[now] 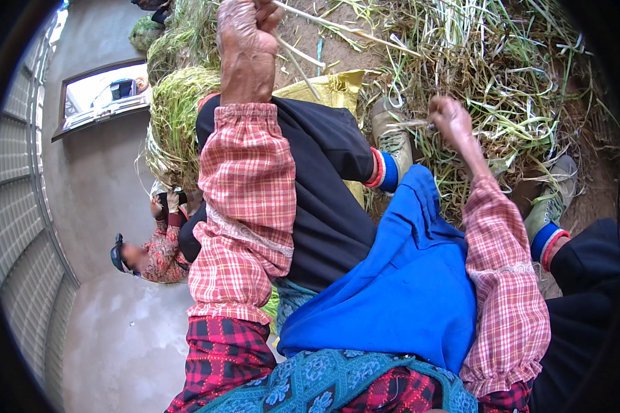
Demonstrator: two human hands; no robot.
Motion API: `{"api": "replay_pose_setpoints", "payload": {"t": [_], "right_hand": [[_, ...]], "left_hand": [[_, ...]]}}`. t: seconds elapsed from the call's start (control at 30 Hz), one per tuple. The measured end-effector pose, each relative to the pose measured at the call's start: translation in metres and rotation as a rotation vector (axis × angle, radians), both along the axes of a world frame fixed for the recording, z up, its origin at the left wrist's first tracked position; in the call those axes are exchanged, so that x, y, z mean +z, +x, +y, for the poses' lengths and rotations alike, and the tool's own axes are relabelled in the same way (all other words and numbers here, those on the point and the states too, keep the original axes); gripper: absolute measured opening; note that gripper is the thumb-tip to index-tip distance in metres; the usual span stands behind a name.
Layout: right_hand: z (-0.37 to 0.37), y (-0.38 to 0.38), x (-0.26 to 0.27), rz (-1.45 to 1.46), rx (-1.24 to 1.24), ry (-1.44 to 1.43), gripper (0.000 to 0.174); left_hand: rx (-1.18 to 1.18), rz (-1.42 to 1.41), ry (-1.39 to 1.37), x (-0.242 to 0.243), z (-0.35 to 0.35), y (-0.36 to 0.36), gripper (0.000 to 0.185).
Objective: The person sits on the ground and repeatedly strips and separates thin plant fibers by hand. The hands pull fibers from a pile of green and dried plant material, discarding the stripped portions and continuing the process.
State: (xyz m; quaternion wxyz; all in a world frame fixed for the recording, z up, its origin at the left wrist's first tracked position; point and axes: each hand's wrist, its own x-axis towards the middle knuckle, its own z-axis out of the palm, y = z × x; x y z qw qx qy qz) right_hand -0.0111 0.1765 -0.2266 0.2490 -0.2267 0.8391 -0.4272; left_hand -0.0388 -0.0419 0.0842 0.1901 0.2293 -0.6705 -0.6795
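My left hand point(248, 49) is raised at the top of the view, closed in a fist around a few thin, pale dry stalks point(302, 54). One longer stalk point(351, 30) runs from that fist out to the right. Lower and to the right, my right hand point(452, 121) has its fingers pinched on the end of a short pale stalk point(407, 124). Beneath it lies a loose heap of green and straw-coloured cut plant stems point(511, 111) on the ground. A blue cloth point(392, 299) covers my lap between the two arms.
A yellow woven sack point(336, 85) lies by my green laced shoe point(391, 131). Bundles of green plants point(178, 124) stand on the left. Beyond them another person point(157, 255) works near a grey wall point(113, 206) with a window point(106, 95).
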Motion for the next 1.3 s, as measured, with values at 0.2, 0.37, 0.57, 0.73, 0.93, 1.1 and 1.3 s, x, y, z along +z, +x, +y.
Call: {"api": "replay_pose_setpoints", "payload": {"t": [0.2,0.37,0.57,0.73,0.93,1.1,1.3], "right_hand": [[-0.002,-0.057,0.099,-0.201,-0.117,-0.732,0.056],[-0.026,-0.034,0.166,-0.319,-0.06,-0.971,0.038],[-0.028,-0.036,0.166,-0.519,-0.233,-1.224,0.022],[-0.031,-0.038,0.174,-0.563,-0.232,-1.229,0.023],[-0.028,-0.033,0.179,-0.478,-0.233,-1.191,0.023],[-0.03,-0.036,0.178,-0.467,-0.217,-1.217,0.024],[-0.037,-0.033,0.176,-0.399,-0.238,-1.235,0.021]], "left_hand": [[-0.04,-0.154,-0.026,-0.029,0.025,-0.009,0.022],[-0.177,-0.093,0.064,-0.043,0.031,-0.016,0.02],[-0.099,-0.072,0.129,-0.054,0.055,-0.022,0.019],[-0.128,-0.082,0.161,-0.058,0.064,-0.022,0.019],[-0.129,-0.085,0.2,-0.064,0.068,-0.022,0.019],[-0.12,-0.088,0.209,-0.063,0.068,-0.019,0.02],[-0.111,-0.096,0.226,-0.064,0.069,-0.011,0.02]]}}
